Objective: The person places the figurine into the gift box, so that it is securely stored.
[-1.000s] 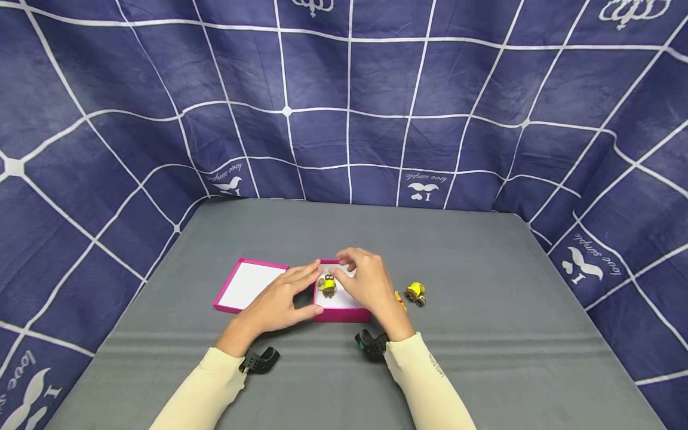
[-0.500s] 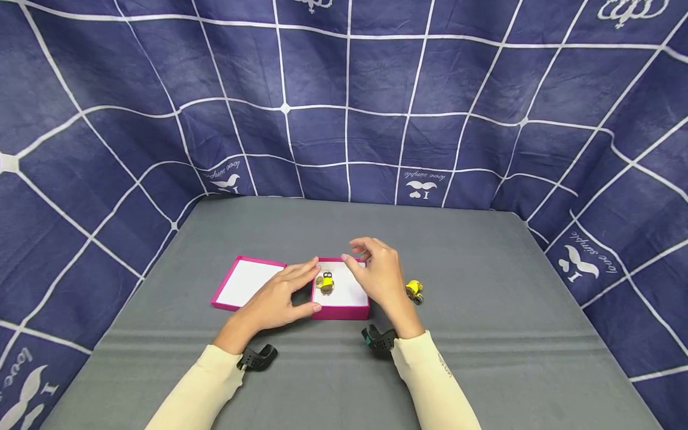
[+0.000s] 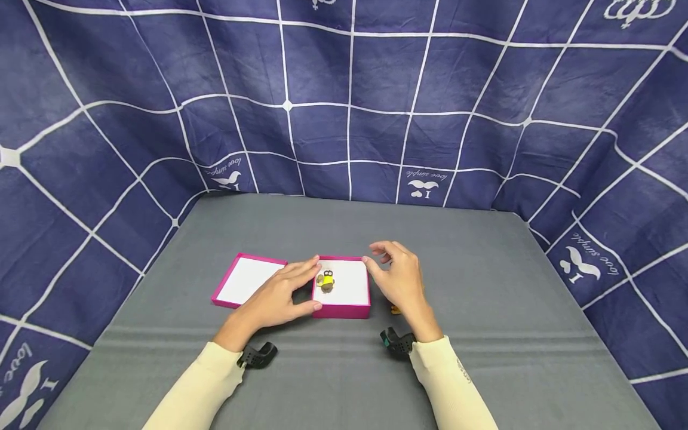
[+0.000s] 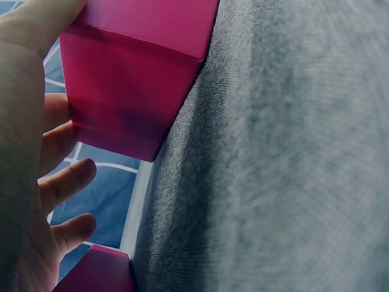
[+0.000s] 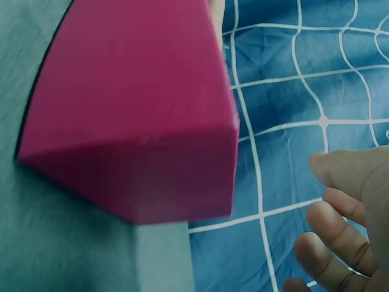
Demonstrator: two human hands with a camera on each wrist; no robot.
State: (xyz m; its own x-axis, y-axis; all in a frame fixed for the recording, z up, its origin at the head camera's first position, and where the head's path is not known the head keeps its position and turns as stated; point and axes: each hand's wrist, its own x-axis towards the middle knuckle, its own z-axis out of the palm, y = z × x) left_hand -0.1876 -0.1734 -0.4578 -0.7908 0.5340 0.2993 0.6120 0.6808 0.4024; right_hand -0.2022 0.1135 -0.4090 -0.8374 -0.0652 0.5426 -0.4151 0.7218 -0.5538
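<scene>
A pink box point(image 3: 341, 311) with a white inside stands on the table in the head view. Inside it, near the left wall, lies a small yellow-and-brown minion figure point(image 3: 326, 282). My left hand point(image 3: 276, 301) rests along the box's left side, fingers fairly straight, fingertips by the back corner and thumb by the front one. Just past the box's right edge hovers my right hand point(image 3: 400, 278), its fingers loosely bent with nothing between them. The right wrist view has this hand point(image 5: 340, 219) apart from the pink box point(image 5: 134, 79).
The pink-rimmed white lid point(image 3: 249, 279) lies to the left, partly under my left hand. A bit of a yellow figure point(image 3: 395, 310) peeks out beside my right wrist, which hides the rest. Blue gridded cloth point(image 3: 349, 119) hangs behind the grey table point(image 3: 473, 257).
My right hand has moved from over the box to the right, away from the minion figure. It now covers the figures on the table there. My left hand has stayed at the box.
</scene>
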